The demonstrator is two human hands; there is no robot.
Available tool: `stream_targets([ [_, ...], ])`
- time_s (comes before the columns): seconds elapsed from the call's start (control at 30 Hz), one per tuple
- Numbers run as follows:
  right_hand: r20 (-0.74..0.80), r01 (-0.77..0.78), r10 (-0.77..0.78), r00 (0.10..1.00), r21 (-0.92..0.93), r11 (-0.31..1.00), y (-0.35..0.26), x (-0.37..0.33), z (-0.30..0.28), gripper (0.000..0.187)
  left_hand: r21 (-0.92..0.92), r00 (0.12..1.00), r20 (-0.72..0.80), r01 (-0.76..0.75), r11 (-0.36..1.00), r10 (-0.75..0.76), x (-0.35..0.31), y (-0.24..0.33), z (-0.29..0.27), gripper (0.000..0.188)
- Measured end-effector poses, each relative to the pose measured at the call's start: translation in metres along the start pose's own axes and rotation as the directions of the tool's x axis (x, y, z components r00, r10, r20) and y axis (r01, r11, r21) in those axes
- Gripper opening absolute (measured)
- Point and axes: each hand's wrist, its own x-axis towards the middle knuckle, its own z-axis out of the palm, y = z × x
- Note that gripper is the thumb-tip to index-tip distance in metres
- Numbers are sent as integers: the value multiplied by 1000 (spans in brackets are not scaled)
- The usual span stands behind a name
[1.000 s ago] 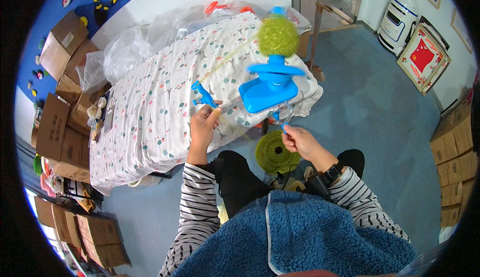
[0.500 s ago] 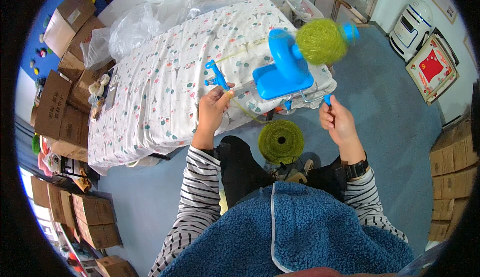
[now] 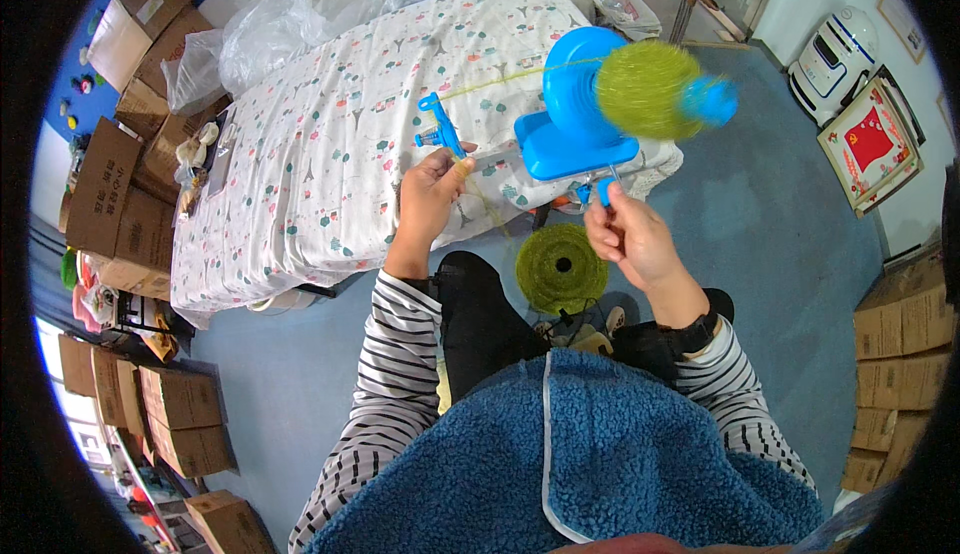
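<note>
A blue yarn winder [image 3: 577, 157] stands at the near right edge of the cloth-covered table. On its tilted spindle sits a ball of olive-green yarn [image 3: 648, 89], smeared by motion. My right hand [image 3: 635, 239] grips the blue knob [image 3: 604, 191] of the crank below the winder. My left hand [image 3: 430, 199] is closed with thumb and fingers on the green yarn strand, right beside the blue yarn guide [image 3: 441, 126]. From the guide the strand stretches to the ball. Below, a large green yarn cone [image 3: 562, 272] stands near my feet, and the strand runs up from it.
The table [image 3: 300, 194] wears a white patterned cloth, with clear plastic bags [image 3: 270, 44] along its back. Cardboard boxes [image 3: 105, 189] are stacked at the left, and more boxes [image 3: 900, 354] at the right. A white robot-like machine [image 3: 833, 64] and a framed picture [image 3: 870, 144] stand by the right wall.
My right hand has swung the crank knob leftward, closer to the winder's base. The ball keeps spinning. My left hand stays by the guide; the view has shifted slightly.
</note>
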Motion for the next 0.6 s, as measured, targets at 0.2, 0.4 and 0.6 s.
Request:
stream_targets([
  [0.2, 20, -77, 81, 997, -165, 983, 34, 6, -5, 48, 50, 1000, -7, 9, 999, -8, -2, 2, -1, 27],
  [0.4, -60, -141, 129, 990, -267, 953, 61, 6, -37, 46, 34, 1000, 4, -5, 999, 5, 0, 0, -1, 27],
  [0.6, -241, -152, 99, 966, -216, 964, 54, -7, -75, 42, 29, 1000, -1, 3, 1000, -3, 0, -3, -1, 26],
])
